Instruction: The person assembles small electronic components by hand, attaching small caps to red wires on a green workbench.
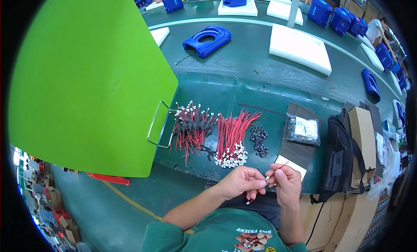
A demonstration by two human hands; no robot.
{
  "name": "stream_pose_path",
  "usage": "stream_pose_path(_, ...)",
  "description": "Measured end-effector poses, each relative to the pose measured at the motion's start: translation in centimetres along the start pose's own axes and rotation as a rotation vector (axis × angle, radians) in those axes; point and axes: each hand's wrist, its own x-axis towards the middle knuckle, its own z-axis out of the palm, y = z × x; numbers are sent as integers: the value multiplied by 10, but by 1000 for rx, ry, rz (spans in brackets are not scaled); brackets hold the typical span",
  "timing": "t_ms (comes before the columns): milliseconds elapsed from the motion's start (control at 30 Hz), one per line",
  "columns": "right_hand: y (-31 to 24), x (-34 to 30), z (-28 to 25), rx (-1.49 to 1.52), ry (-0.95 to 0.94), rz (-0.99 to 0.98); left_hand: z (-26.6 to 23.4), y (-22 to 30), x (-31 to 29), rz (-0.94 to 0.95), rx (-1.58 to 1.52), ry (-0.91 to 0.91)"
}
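Note:
My left hand (pixel 244 181) and my right hand (pixel 286 184) meet at the table's front edge, fingertips pinched. Between them is a thin wire lead (pixel 284 164) with a small white connector (pixel 267 178); its ends poke out above the right fingers. A white tip on a red wire (pixel 248 202) hangs below the left hand. Beyond my hands lies a pile of red wires (pixel 232 130) with white connectors toward me. To its left are red wires with black wrapped lumps (pixel 193 124). Small black rings (pixel 259 141) are heaped to its right.
A large green panel (pixel 87 78) with a wire handle (pixel 152 126) blocks the left. At right are a plastic bag of parts (pixel 303 129) on dark foam sheets, a black bag (pixel 339 156) and cardboard (pixel 362 143). Behind, a conveyor carries blue housings (pixel 207 41) and white foam trays (pixel 299 48).

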Motion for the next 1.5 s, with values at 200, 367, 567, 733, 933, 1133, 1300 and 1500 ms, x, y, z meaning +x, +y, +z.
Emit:
stream_pose_path(200,-5,4,3,103,12,-71,3,2,-2,78,-107,19)
stream_pose_path(367,-10,10,7,181,86,-121,5,4,-3,87,-165,14)
stream_pose_path(567,-12,7,-2,103,-98,-186,3,3,0,129,-349,83)
stream_pose_path(733,-20,-1,-1,-50,-140,-202,-1,0,-1,154,-471,86)
stream_pose_path(933,-26,5,-5,-406,-288,-323,2,2,-1,188,-496,102)
stream_pose_path(1133,-42,-1,15,-771,-204,-313,4,-2,-1,297,-339,219)
stream_pose_path(1300,-39,-3,21,-893,-139,-445,8,0,-1,330,-231,289)
stream_pose_path(1500,-18,-4,25,-967,-39,-629,13,-4,2,401,-132,377)
